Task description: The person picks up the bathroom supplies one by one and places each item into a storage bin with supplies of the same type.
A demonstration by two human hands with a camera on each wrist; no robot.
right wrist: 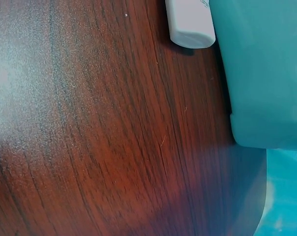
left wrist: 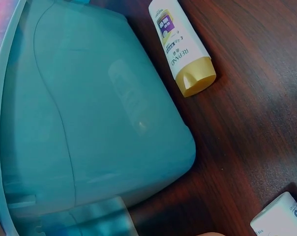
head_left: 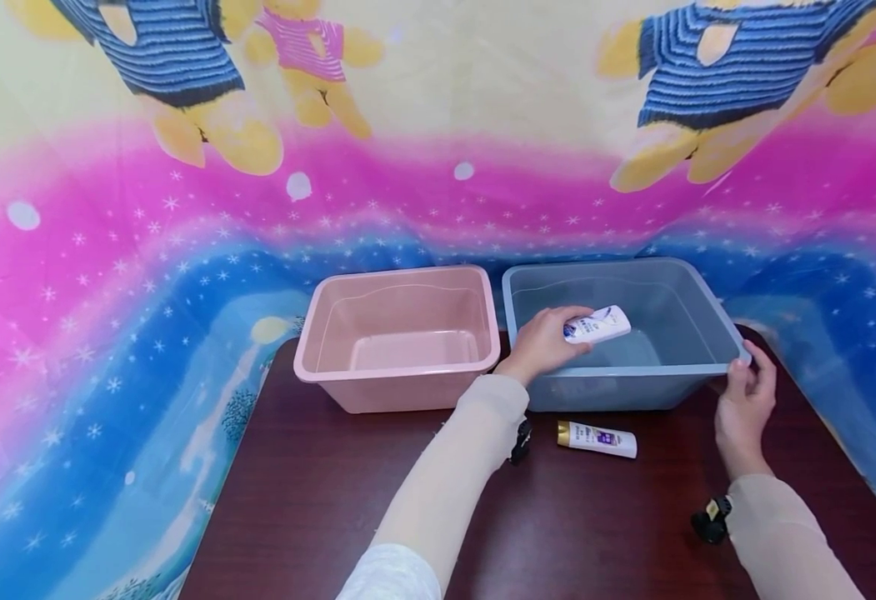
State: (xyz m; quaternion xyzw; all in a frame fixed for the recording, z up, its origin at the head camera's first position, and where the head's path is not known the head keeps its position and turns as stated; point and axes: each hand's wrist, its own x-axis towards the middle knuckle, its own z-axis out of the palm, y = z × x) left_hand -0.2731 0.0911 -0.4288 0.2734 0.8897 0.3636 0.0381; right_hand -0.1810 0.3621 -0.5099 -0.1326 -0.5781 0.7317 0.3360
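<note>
In the head view my left hand [head_left: 546,343] holds a white shampoo bottle [head_left: 598,325] with purple print, over the inside of the blue-grey plastic basin [head_left: 603,392]. The fingers are at one end of the bottle, and its other end points right. My right hand [head_left: 745,408] grips the basin's front right corner, thumb at the front and fingers over the rim. A second white shampoo bottle [head_left: 598,439], with a gold cap, lies on the table just in front of the basin, cap to the left. It also shows in the left wrist view [left wrist: 183,46].
A pink plastic basin [head_left: 400,392] stands left of the blue-grey one, their rims close together. Both are on a dark wooden table [head_left: 317,500]. A printed cloth [head_left: 422,183] with bears and snowflakes hangs behind and around the table.
</note>
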